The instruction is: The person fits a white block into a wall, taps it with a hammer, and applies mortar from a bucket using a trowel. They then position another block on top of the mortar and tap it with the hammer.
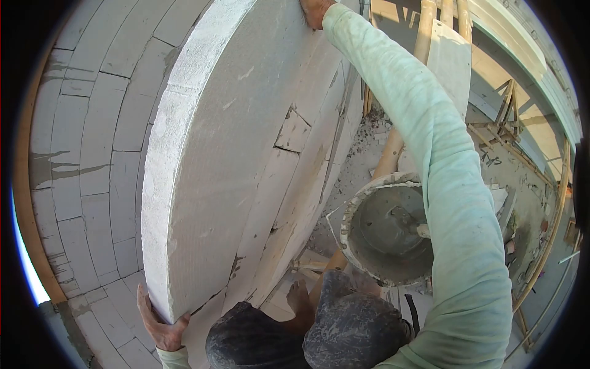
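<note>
A large pale block (227, 141) with a rough white top face lies along a wall of similar blocks. My left hand (161, 323) grips its near lower end, the thumb on one side and the fingers on the other. At the far end, near the top edge of the view, my right hand (316, 12) is against the block; its fingers are partly cut off by the frame. To the right of the block, a round bucket (350, 240) holds wet grey mortar (390, 224), partly covered by my right sleeve.
Another block wall (98, 154) stands at the left. Bamboo poles (388, 154) run beside the bucket. Below are my knees, a bare foot (299, 304) and a rubble-strewn floor (362, 147). Wooden pieces (507, 117) lie at the right.
</note>
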{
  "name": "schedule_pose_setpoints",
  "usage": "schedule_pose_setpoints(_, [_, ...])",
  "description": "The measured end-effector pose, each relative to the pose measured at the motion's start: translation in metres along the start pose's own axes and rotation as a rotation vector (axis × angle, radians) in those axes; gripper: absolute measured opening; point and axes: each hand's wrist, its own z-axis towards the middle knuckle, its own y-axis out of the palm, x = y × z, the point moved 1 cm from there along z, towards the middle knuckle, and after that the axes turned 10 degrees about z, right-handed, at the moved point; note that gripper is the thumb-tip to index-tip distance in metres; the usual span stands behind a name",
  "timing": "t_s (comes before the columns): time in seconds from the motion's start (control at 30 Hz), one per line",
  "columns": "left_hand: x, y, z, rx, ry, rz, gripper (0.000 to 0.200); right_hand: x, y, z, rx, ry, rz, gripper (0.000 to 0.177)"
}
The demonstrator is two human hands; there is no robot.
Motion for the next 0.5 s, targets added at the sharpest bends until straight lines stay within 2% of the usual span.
schedule_pose_setpoints(0.07, [0.004,0.001,0.002,0.011,-0.009,-0.013,0.127,-0.003,-0.013,-0.003,0.008,-0.017,0.016,0.057])
schedule_pose_setpoints(0.13, [0.008,-0.002,0.002,0.0,-0.076,-0.102,0.116,-0.006,-0.026,-0.009,0.007,-0.028,0.039,0.057])
schedule_pose_setpoints(0.27, [0.007,0.002,0.006,0.059,-0.027,-0.054,0.117,-0.01,-0.056,-0.014,-0.002,-0.032,0.064,0.056])
schedule_pose_setpoints(0.37, [0.023,0.004,0.009,0.057,-0.061,-0.087,0.118,-0.008,-0.073,-0.018,0.0,-0.029,0.079,0.056])
schedule_pose_setpoints(0.5, [0.021,0.003,0.01,0.056,-0.038,-0.088,0.113,-0.007,-0.082,-0.021,-0.001,-0.026,0.097,0.056])
